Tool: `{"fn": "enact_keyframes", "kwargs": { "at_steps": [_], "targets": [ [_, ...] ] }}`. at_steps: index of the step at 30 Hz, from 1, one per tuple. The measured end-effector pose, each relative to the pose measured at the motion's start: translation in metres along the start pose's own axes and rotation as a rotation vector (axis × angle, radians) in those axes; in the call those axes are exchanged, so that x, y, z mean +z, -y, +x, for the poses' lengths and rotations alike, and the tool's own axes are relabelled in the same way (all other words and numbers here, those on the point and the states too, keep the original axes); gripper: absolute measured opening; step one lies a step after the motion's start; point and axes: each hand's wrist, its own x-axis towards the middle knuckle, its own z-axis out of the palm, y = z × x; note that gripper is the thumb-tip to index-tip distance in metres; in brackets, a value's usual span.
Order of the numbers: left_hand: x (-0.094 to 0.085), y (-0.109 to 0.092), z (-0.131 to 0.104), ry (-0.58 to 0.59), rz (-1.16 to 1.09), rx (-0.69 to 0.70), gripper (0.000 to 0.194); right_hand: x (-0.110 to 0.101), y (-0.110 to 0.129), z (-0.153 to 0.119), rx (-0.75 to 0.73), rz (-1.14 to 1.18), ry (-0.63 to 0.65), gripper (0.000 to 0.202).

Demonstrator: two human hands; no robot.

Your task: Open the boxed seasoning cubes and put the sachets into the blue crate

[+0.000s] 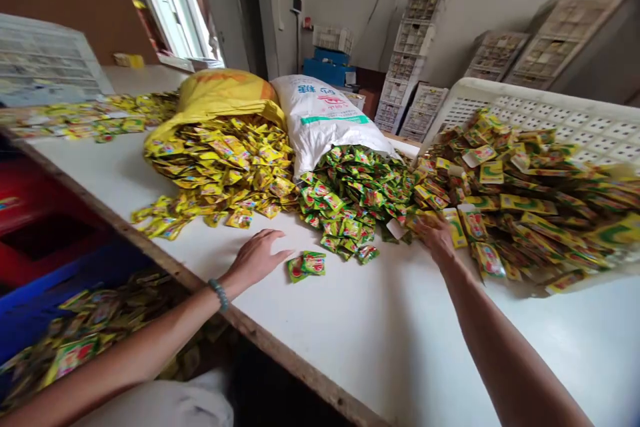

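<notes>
My left hand [256, 257], with a beaded bracelet on the wrist, is held low over the white table [330, 333]. Its thumb stands apart from the fingers and nothing is in it. Just right of its thumb lie two green sachets [306, 265]. My right hand [436, 235] reaches to the near edge of a heap of small yellow cartons [530, 213]; its slightly blurred fingers close on a carton there. Between the hands, green sachets [355, 197] spill from a white sack [327, 110]. Yellow sachets [235, 163] pour out of a yellow sack [225, 90].
A white plastic basket [550, 110] lies tipped behind the cartons. More sachets [95, 117] cover the far left tabletop. Below the wooden table edge [170, 263] stands a blue crate [30, 320] of packets. Stacked crates [407, 53] line the back wall.
</notes>
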Motion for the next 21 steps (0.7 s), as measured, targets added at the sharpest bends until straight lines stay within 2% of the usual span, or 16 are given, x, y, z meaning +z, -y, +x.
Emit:
{"fn": "enact_keyframes", "kwargs": {
  "at_steps": [2,4,9,12,14,17,19,21],
  "targets": [
    [0.003,0.002,-0.001,0.029,-0.074,-0.018,0.035,0.001,0.004,0.007,0.065,-0.038,0.099,0.028],
    [0.008,0.000,-0.002,0.071,-0.134,-0.014,0.034,0.010,0.004,-0.001,0.109,-0.066,0.190,0.033],
    [0.020,-0.012,-0.007,0.193,-0.196,-0.028,0.033,0.033,-0.002,-0.063,0.183,-0.093,0.278,0.038],
    [0.022,-0.016,-0.009,0.314,-0.191,-0.053,0.036,0.033,0.005,-0.097,0.290,0.055,0.304,0.037],
    [0.022,-0.016,-0.010,0.369,-0.206,-0.055,0.039,0.030,0.012,-0.107,0.367,0.181,0.314,0.035],
    [0.019,-0.016,-0.013,0.380,-0.202,-0.018,0.039,0.021,0.020,-0.098,0.375,0.213,0.276,0.035],
    [0.019,-0.018,-0.016,0.375,-0.181,0.051,0.037,0.012,0.020,-0.077,0.311,0.113,0.218,0.037],
    [0.020,-0.024,-0.020,0.388,-0.181,0.157,0.036,0.003,0.019,-0.050,0.246,-0.045,0.213,0.036]
  ]
}}
